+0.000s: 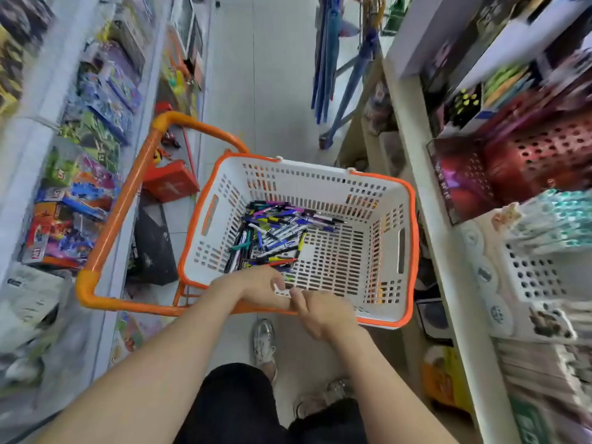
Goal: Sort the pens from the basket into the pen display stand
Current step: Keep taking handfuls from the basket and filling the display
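Your left hand (256, 288) and right hand (323, 312) meet at the near rim of the basket (314, 169), fingers curled. I can't tell if either holds anything. The pens (272, 235) are heaped just beyond your left fingers, the nearest lying crosswise to them, so the left hand is closer. Off to the right, the white perforated rack (528, 277) is probably the pen display stand, but it's blurred. No label is readable.
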`<control>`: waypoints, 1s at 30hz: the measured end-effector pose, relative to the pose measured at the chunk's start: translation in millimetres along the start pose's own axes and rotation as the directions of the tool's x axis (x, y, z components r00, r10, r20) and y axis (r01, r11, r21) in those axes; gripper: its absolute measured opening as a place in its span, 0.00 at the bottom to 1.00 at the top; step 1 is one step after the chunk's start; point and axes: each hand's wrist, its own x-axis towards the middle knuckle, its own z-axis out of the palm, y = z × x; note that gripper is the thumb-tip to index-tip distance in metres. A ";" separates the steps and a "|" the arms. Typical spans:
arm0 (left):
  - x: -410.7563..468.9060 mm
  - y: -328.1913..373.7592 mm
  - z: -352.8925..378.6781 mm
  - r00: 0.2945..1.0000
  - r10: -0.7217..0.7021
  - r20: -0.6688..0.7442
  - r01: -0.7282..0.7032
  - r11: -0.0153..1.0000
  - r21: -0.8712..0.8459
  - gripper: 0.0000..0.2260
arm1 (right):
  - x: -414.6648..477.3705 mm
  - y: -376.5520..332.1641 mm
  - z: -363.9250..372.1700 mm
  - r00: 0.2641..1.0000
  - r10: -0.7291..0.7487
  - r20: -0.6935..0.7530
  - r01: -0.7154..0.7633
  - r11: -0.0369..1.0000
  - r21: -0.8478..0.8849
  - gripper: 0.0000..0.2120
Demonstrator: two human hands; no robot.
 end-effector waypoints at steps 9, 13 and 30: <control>72.0 -24.3 -15.3 0.999 -0.034 0.010 0.035 0.964 -0.262 0.07 | 46.3 7.5 15.9 0.998 -0.048 0.041 0.049 0.999 -0.013 0.39; 109.3 -31.0 -13.5 0.853 -0.183 -0.489 0.111 0.979 -0.173 0.22 | 53.2 6.6 20.9 0.981 -0.186 0.057 0.193 0.968 -0.163 0.40; 177.9 -26.8 9.1 0.897 -0.213 -0.388 0.348 0.881 0.320 0.61 | 65.2 2.5 13.2 0.985 -0.173 -0.024 0.162 0.958 -0.239 0.21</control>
